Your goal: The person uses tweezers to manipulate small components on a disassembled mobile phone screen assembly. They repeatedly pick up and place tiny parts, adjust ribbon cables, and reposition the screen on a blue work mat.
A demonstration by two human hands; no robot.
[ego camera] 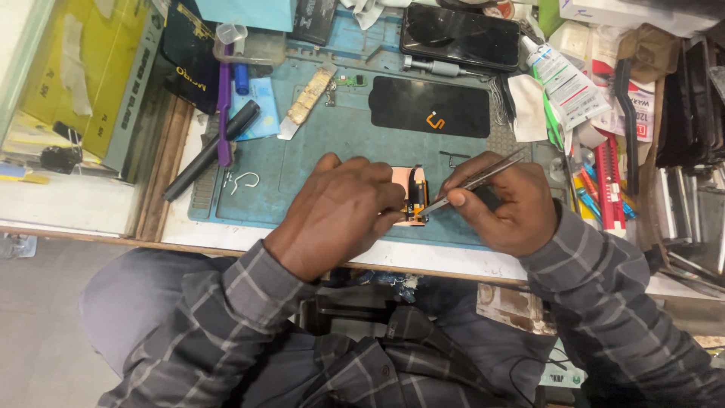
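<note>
Fingers (389, 198) of the left hand (336, 211) pinch the small opened phone part (414, 198) flat on the blue worktop mat (332, 143), while the right hand (502, 200) grips thin metal tweezers (472, 183) touching its light, probably fragile board, best held by the edges.

- Two hands: left hand (340, 211), right hand (506, 204)
- One pair of tweezers (472, 183)
- One opened phone (414, 198)
- Two black screens: one (430, 107), another (461, 36)
- One blue mat (332, 136)
- One purple tool (224, 106)
- One black pen-like tool (211, 149)
</note>
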